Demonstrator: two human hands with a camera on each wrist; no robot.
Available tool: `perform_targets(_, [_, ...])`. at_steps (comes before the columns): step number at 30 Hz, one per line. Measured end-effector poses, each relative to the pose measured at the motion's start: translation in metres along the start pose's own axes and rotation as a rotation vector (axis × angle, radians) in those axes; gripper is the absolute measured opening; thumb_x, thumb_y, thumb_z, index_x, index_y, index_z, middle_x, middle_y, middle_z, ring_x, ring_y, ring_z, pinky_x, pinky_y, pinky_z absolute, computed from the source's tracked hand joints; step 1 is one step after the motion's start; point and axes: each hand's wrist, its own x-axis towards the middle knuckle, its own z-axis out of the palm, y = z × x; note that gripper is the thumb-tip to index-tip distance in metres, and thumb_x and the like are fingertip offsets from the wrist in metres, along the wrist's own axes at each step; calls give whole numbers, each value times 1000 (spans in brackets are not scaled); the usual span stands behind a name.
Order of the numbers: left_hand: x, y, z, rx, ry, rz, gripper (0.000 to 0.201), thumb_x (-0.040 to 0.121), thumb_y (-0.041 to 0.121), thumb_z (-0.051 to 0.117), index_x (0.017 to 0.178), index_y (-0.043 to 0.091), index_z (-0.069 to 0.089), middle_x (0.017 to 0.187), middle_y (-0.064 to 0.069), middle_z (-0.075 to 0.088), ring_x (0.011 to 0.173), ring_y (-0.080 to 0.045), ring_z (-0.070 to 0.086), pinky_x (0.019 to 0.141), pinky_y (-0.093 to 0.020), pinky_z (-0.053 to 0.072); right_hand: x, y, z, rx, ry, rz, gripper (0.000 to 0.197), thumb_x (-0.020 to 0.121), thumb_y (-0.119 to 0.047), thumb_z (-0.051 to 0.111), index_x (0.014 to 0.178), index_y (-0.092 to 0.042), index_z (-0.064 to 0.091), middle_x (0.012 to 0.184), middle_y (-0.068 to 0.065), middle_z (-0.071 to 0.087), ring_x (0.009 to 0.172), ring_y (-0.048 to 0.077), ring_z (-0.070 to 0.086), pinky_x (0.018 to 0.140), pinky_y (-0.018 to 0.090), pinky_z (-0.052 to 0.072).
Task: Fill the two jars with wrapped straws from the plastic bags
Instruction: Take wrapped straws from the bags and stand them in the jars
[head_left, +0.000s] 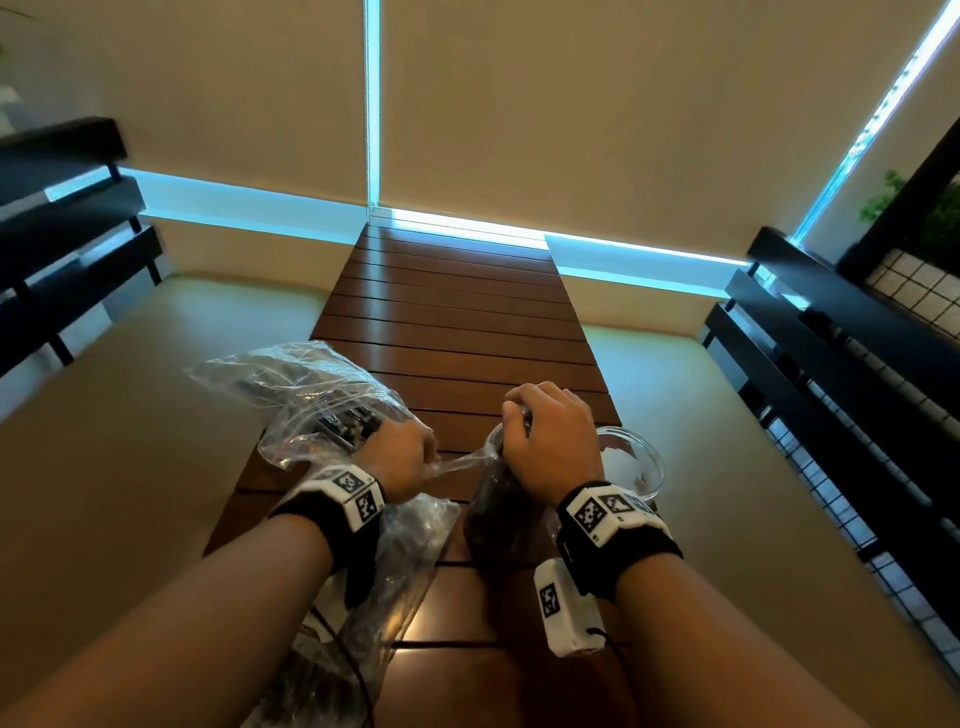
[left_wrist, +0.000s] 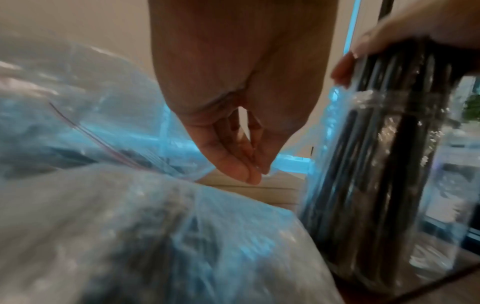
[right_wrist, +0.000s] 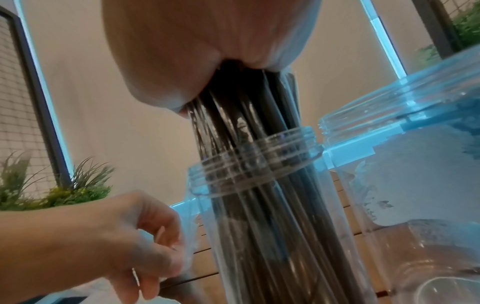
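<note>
My right hand (head_left: 519, 422) grips the top of a bundle of dark wrapped straws (right_wrist: 246, 115). The bundle stands upright in a clear plastic jar (right_wrist: 249, 162) near the front of the wooden table (head_left: 457, 322). A second clear jar (head_left: 641, 462) stands empty just to its right. My left hand (head_left: 415, 460) pinches a strip of clear bag film (head_left: 462, 460) that stretches across to the first jar's mouth. A plastic bag of straws (head_left: 311, 395) lies to the left of that hand. Another bag (head_left: 410, 545) lies under my left wrist.
The slatted table is narrow, with cushioned bench seats (head_left: 145, 415) on both sides. Black rails (head_left: 831, 332) line the right and left edges. Plants (right_wrist: 78, 191) and a wire grid sit beyond the benches. Bare slats stretch behind the jars.
</note>
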Motion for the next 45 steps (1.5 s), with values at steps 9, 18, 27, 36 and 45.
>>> perform_targets(9, [2, 6, 27, 180, -130, -119, 26, 83, 35, 61, 90, 10, 68, 97, -12, 70, 88, -30, 69, 71, -34, 55, 6, 6, -1, -28, 36, 10, 30, 92, -35, 45, 85, -19, 70, 89, -4, 68, 85, 14, 58, 90, 44, 48])
perform_targets(18, [-7, 13, -43, 199, 363, 17, 26, 85, 35, 64, 107, 20, 64, 108, -1, 53, 91, -23, 62, 70, -33, 48, 21, -51, -20, -132, 190, -188, 24, 89, -43, 55, 89, -23, 69, 93, -6, 66, 92, 17, 56, 87, 38, 42])
perform_targets(27, [-17, -86, -83, 163, 88, -464, 52, 77, 40, 66, 120, 12, 58, 129, -22, 52, 109, -38, 58, 91, -43, 51, 30, -119, 56, -228, -620, -93, 11, 85, -14, 58, 93, -8, 61, 102, 16, 66, 92, 37, 65, 70, 33, 50])
perform_targets(36, [-31, -91, -101, -230, 227, -383, 24, 80, 2, 49, 61, 16, 43, 66, -7, 51, 68, -26, 47, 52, -29, 34, 38, -114, 142, -148, -606, -111, 22, 87, -3, 55, 104, -7, 68, 109, 12, 69, 102, 30, 63, 83, 33, 49])
perform_targets(45, [-30, -105, -96, -299, 75, -274, 21, 77, -6, 42, 75, 14, 49, 72, -2, 51, 70, -20, 46, 55, -30, 33, 50, -122, 167, -247, -776, -246, 33, 94, -42, 38, 105, -23, 62, 104, 3, 62, 102, 22, 59, 86, 33, 43])
